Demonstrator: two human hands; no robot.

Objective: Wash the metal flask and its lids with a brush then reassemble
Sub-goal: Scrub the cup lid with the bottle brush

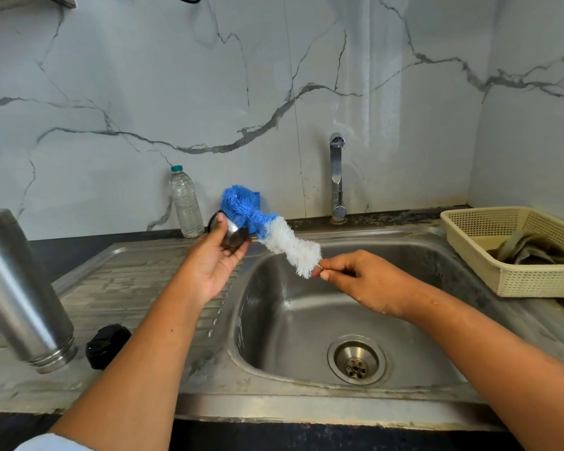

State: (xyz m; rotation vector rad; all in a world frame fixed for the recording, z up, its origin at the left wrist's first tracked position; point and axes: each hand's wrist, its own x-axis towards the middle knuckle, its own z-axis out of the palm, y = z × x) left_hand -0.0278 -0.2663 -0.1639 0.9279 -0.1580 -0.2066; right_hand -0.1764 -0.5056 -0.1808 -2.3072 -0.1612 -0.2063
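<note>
Brushed-steel flask (20, 288), glossy steel sink (306, 320), plastic basket (518, 278)

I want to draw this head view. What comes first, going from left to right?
flask → black lid → bottle → brush → tap → basket

The steel flask (17, 288) stands mouth-down at 9 o'clock, a black lid (106, 345) just beside its 3 o'clock, while the steel cup lid (234, 232) is held at centre, the blue-and-white brush (284, 239) meeting it from 4 o'clock
</note>
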